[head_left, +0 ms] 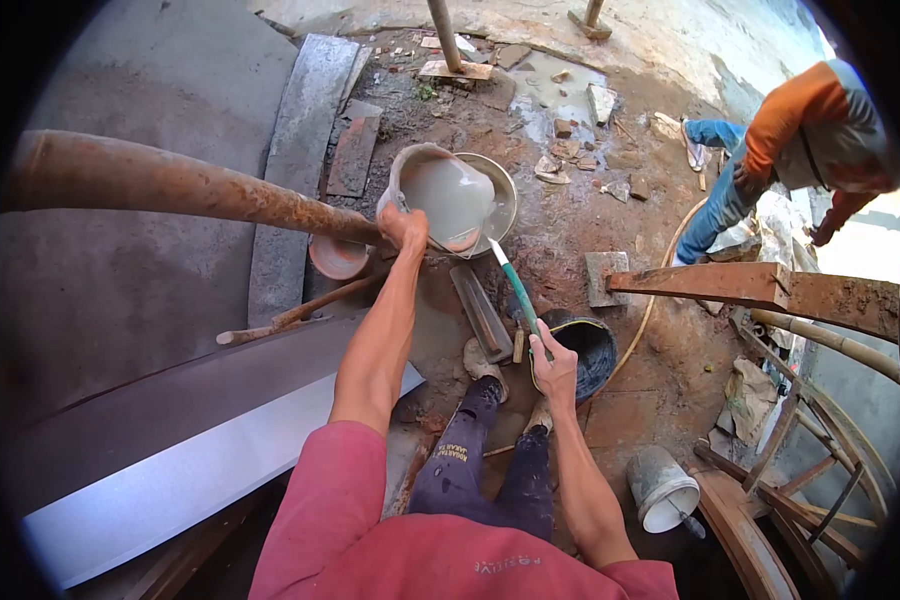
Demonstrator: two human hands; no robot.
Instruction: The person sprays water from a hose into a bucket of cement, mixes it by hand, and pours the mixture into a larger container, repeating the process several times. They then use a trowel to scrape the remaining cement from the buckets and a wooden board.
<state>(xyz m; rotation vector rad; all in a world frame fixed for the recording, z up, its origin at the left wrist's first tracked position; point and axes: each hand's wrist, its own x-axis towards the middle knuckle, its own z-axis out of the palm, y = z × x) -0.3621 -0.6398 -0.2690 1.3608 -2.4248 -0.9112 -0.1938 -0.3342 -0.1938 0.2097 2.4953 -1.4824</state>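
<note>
My left hand [403, 228] is closed on the rim of a tilted bucket [402, 170]. Grey, watery liquid [448, 195] fills the bucket's mouth. Beneath and behind it lies a round basin [508, 180], its rim partly hidden by the bucket. In my right hand [555, 365] is a slim green stick-like tool [515, 282] with a pale tip, which points at the basin's near edge. What kind of tool it is I cannot make out. A black bucket [592, 352] stands on the ground beside my right hand.
A thick pole [190, 190] slants in from the left. A wooden beam [710, 284] juts in from the right, near a crouching person [820, 130]. A long trough [480, 312], a white bucket [662, 490], a hose [660, 290] and broken bricks [560, 165] lie around.
</note>
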